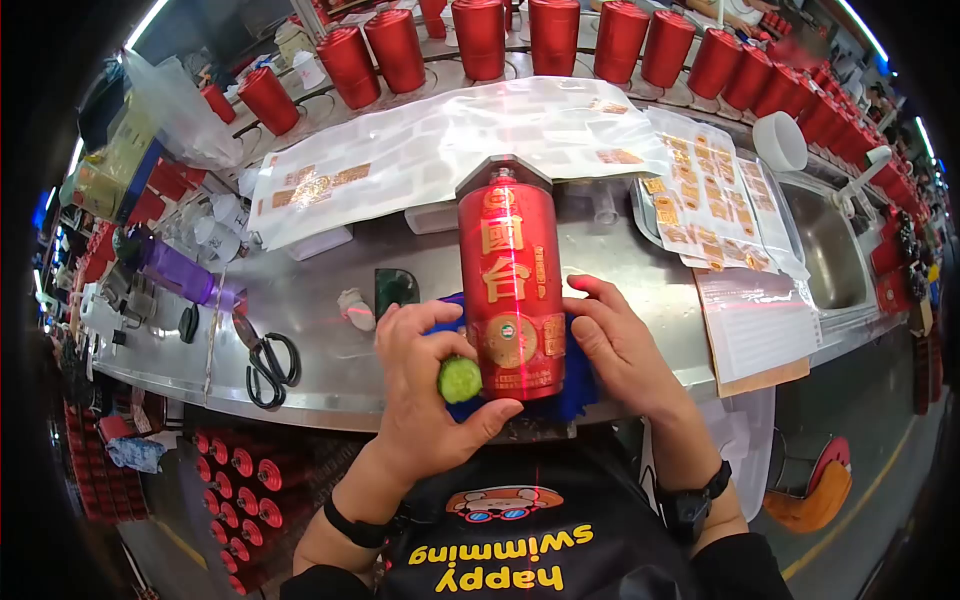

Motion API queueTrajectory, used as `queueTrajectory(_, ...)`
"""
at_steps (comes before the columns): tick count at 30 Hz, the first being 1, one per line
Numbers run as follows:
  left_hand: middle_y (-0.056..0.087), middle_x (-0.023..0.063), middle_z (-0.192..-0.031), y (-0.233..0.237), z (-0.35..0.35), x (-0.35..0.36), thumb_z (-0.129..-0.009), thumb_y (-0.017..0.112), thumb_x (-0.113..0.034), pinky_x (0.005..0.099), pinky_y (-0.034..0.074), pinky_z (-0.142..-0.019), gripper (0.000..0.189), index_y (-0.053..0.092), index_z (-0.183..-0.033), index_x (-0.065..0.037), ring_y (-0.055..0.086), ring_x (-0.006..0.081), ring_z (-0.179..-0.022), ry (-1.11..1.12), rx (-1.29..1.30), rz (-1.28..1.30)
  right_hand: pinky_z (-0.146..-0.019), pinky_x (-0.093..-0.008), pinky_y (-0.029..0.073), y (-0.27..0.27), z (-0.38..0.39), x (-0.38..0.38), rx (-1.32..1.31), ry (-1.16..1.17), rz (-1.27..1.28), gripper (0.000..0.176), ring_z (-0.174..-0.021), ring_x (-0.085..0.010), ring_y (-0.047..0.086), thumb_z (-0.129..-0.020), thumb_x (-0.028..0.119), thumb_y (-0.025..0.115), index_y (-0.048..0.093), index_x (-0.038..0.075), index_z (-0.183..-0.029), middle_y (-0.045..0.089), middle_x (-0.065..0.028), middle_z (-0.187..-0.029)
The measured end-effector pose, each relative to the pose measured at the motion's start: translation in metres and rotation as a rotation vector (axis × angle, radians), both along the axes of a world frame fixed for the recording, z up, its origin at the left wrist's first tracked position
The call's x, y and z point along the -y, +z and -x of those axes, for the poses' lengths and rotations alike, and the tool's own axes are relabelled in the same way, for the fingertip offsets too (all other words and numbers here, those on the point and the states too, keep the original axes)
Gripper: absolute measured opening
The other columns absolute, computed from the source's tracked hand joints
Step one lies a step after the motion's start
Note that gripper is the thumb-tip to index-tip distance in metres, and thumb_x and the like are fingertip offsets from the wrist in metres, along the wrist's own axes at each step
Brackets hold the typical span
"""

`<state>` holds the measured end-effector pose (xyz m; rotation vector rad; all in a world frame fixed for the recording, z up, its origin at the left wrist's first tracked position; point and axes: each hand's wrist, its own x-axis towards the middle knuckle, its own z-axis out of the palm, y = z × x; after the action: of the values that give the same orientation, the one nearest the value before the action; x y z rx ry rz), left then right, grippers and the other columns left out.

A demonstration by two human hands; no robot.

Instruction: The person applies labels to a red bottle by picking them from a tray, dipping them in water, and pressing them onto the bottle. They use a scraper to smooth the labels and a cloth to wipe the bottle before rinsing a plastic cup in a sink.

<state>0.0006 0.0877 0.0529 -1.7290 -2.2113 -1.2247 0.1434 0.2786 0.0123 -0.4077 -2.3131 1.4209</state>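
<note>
A red bottle [515,290] with gold characters and a round gold emblem lies in front of me, its neck end at a dark angular holder [503,170]. Beneath it is a blue cloth [580,385]. My left hand [425,385] is at the bottle's left side, fingers curled around a round green piece [461,380], thumb near the bottle's base. On the right side, my right hand [618,340] has its fingers apart, close beside the bottle; whether the fingertips touch it is unclear.
Black-handled scissors [268,365] and a purple bottle [175,268] lie left. Sticker sheets [705,190] and a paper-topped board [760,325] are right, near a sink [825,240]. A long label sheet [400,160] spans behind, before several red bottles [480,40].
</note>
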Motion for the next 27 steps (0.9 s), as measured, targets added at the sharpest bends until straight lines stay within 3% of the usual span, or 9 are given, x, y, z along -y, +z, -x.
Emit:
queueTrajectory(2, 0.047, 0.0128, -0.119, 0.0, -0.006, -0.001, -0.069, 0.08, -0.038, 0.0587, 0.022, -0.103, 0.053, 0.048, -0.1, -0.011, 0.045, 0.0342, -0.112, 0.017, -0.142, 0.013, -0.098, -0.0393, 0.04, 0.0, -0.001, -0.002, 0.011, 0.012, -0.005, 0.033, -0.121, -0.0346, 0.046, -0.097, 0.025, 0.051, 0.059, 0.0, -0.117, 0.046, -0.0209, -0.13)
queueTrajectory(8, 0.05, 0.0112, -0.117, -0.011, -0.011, -0.005, -0.066, 0.082, -0.034, 0.0571, 0.019, -0.106, 0.051, 0.049, -0.098, -0.012, 0.047, 0.033, -0.11, 0.121, -0.331, -0.033, -0.095, -0.039, 0.042, 0.002, -0.003, -0.004, 0.003, 0.042, 0.043, 0.025, -0.119, -0.0333, 0.048, -0.093, 0.02, 0.056, 0.061, 0.002, -0.11, 0.048, -0.0198, -0.127)
queueTrajectory(13, 0.053, 0.0115, -0.114, -0.018, -0.009, -0.002, -0.066, 0.083, -0.037, 0.0562, 0.018, -0.107, 0.052, 0.049, -0.095, -0.011, 0.05, 0.0324, -0.107, 0.136, -0.282, -0.077, -0.094, -0.0378, 0.044, 0.003, -0.006, -0.005, 0.005, 0.05, 0.185, 0.025, -0.117, -0.0325, 0.05, -0.092, 0.018, 0.057, 0.061, 0.003, -0.111, 0.048, -0.0188, -0.127)
queueTrajectory(16, 0.055, 0.0122, -0.113, -0.021, -0.007, 0.0, -0.067, 0.083, -0.037, 0.0558, 0.019, -0.107, 0.051, 0.049, -0.094, -0.01, 0.051, 0.0328, -0.105, 0.143, -0.234, -0.086, -0.095, -0.0337, 0.041, -0.003, -0.004, -0.005, -0.015, 0.042, 0.071, 0.027, -0.116, -0.0228, 0.05, -0.093, 0.017, 0.056, 0.06, 0.003, -0.115, 0.046, -0.013, -0.129)
queueTrajectory(19, 0.056, 0.0124, -0.112, -0.023, -0.006, 0.0, -0.068, 0.082, -0.038, 0.0554, 0.019, -0.107, 0.051, 0.049, -0.093, -0.009, 0.051, 0.0326, -0.104, 0.142, -0.204, -0.09, -0.096, -0.0344, 0.042, -0.005, -0.004, -0.008, -0.022, 0.076, -0.062, 0.029, -0.116, -0.0233, 0.05, -0.092, 0.017, 0.056, 0.06, 0.004, -0.118, 0.047, -0.0131, -0.129)
queueTrajectory(24, 0.058, 0.0109, -0.111, -0.021, -0.008, -0.002, -0.068, 0.081, -0.04, 0.055, 0.02, -0.106, 0.05, 0.05, -0.092, -0.01, 0.053, 0.0312, -0.104, 0.139, -0.233, -0.067, -0.094, -0.0316, 0.044, 0.005, -0.009, -0.005, 0.008, -0.034, 0.101, 0.031, -0.118, -0.0211, 0.051, -0.091, 0.007, 0.054, 0.057, 0.004, -0.122, 0.046, -0.0126, -0.137)
queueTrajectory(26, 0.058, 0.0101, -0.111, -0.017, -0.007, -0.004, -0.069, 0.081, -0.041, 0.0549, 0.02, -0.106, 0.049, 0.05, -0.091, -0.01, 0.053, 0.0306, -0.105, 0.125, -0.279, -0.063, -0.084, -0.0291, 0.049, -0.002, -0.011, -0.007, -0.122, -0.116, 0.128, 0.036, -0.107, -0.02, 0.059, -0.09, 0.002, 0.055, 0.055, 0.005, -0.126, 0.05, -0.0183, -0.135)
queueTrajectory(27, 0.058, 0.0099, -0.111, -0.015, -0.007, -0.005, -0.069, 0.08, -0.041, 0.0552, 0.019, -0.106, 0.049, 0.05, -0.091, -0.01, 0.053, 0.0307, -0.105, 0.122, -0.292, -0.055, -0.085, -0.0287, 0.049, -0.001, -0.013, -0.01, -0.139, -0.118, 0.149, 0.037, -0.108, -0.0188, 0.059, -0.09, 0.001, 0.054, 0.055, 0.005, -0.127, 0.051, -0.0174, -0.135)
